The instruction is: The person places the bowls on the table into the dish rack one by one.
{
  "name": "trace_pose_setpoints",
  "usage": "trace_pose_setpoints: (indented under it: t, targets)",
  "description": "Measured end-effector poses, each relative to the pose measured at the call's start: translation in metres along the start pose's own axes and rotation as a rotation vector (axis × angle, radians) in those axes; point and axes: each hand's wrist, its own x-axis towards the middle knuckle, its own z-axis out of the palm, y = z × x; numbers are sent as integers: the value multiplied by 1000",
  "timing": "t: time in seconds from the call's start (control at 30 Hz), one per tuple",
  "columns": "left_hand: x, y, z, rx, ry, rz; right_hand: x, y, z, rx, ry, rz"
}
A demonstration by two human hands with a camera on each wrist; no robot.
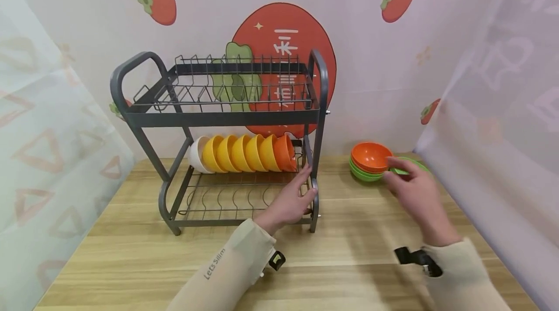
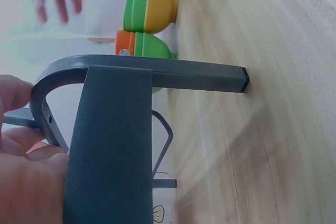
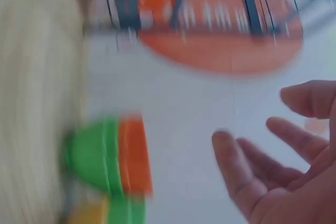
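A dark grey two-tier dish rack (image 1: 222,118) stands on the table. My left hand (image 1: 286,203) holds its lower right post, thumb and fingers on either side of the curved tube (image 2: 68,72) in the left wrist view. On the lower tier, a white bowl (image 1: 198,155), several yellow bowls (image 1: 240,153) and an orange bowl (image 1: 283,152) stand on edge in a row. My right hand (image 1: 415,194), blurred, is empty with fingers spread loosely. It hovers near an orange bowl (image 1: 371,155) nested in green bowls (image 3: 94,153).
Behind the right hand, partly hidden, is a second stack with a green bowl (image 1: 412,161) on top; a yellow bowl (image 2: 160,8) shows beneath it. The rack's upper tier (image 1: 222,89) has wire dividers. Printed cloth (image 1: 371,58) hangs behind and at both sides of the wooden table (image 1: 131,253).
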Motion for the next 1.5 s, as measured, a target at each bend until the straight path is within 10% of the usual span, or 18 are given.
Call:
trace_pose_setpoints:
  t: [0.23,0.57,1.5]
  targets:
    - [-2,2,4,24,20,1,23,61,-63,-114,-148,180]
    - [-3,2,6,29,29,8,47,129,-64,265,-289,394]
    - [-4,5,5,12,38,-12,46,98,-70,-296,-30,208]
